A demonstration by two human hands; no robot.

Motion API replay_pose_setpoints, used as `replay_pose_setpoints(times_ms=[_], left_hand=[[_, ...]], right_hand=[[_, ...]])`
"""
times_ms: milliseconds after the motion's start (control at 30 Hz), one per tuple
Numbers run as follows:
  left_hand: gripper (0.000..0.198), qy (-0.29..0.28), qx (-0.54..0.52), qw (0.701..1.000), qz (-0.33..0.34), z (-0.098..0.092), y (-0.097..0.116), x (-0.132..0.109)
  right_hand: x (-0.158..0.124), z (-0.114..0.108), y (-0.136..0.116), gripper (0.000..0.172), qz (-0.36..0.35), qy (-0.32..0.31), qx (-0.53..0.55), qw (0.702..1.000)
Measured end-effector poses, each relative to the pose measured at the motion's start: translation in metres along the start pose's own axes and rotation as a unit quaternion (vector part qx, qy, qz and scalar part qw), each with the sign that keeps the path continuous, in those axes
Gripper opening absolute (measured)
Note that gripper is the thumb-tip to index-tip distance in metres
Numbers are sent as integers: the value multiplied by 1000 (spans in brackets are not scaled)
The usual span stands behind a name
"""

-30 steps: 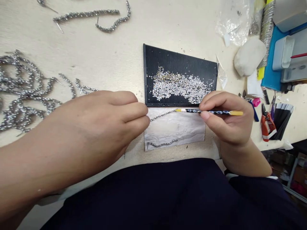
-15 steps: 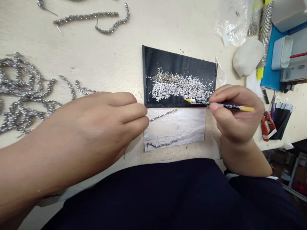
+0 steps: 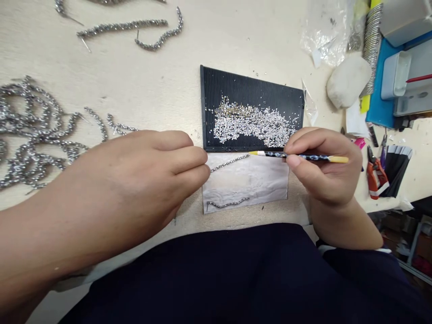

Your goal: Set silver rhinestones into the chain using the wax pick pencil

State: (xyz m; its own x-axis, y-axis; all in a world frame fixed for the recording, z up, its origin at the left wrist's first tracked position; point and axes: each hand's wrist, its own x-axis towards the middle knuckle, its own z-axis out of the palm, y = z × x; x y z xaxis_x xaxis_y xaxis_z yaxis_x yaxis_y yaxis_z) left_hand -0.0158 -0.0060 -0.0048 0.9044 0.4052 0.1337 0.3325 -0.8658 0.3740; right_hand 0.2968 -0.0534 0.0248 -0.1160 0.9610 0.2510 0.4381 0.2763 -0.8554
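Note:
My left hand (image 3: 135, 175) pinches the end of a thin silver beaded strand (image 3: 230, 163) at its fingertips. The strand runs right across a pale grey pad (image 3: 246, 180). My right hand (image 3: 320, 168) grips a dark patterned pick-up pencil (image 3: 297, 156), its yellow waxy tip touching or almost touching the strand's far end. Just above lies a black ridged tray (image 3: 253, 81) holding a dense spread of tiny silver beads (image 3: 253, 121). A second short beaded strand (image 3: 227, 204) lies on the pad, near its lower edge.
A heap of beaded strands (image 3: 30, 135) lies at left on the cream table (image 3: 101, 76), with more strands (image 3: 128, 27) at the top. To the right are a white lump (image 3: 348, 81), a plastic bag (image 3: 324, 36), red-handled pliers (image 3: 374, 173) and a blue tray (image 3: 374, 99).
The pencil tip has come back down from the lower edge of the bead spread to the strand's far end. My left hand and the strand have stayed nearly still.

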Motion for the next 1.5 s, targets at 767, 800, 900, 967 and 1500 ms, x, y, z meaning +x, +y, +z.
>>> replay_pose_setpoints(times_ms=[767,800,900,967,1500], left_hand=[[22,-24,53,998,28,-3,-1,2],[23,-20,56,998,30,-3,-1,2],[22,-19,65,997,37,-3,-1,2],[22,-25,65,997,44,-3,-2,1],[20,-25,54,998,29,0,-1,1]], right_hand=[[3,3,-3,14,19,-36,-5,999],[3,3,-3,14,17,-35,-4,999],[3,4,-3,14,14,-33,-1,999],[3,4,-2,14,16,-34,0,999],[2,2,-4,14,34,-56,11,998]])
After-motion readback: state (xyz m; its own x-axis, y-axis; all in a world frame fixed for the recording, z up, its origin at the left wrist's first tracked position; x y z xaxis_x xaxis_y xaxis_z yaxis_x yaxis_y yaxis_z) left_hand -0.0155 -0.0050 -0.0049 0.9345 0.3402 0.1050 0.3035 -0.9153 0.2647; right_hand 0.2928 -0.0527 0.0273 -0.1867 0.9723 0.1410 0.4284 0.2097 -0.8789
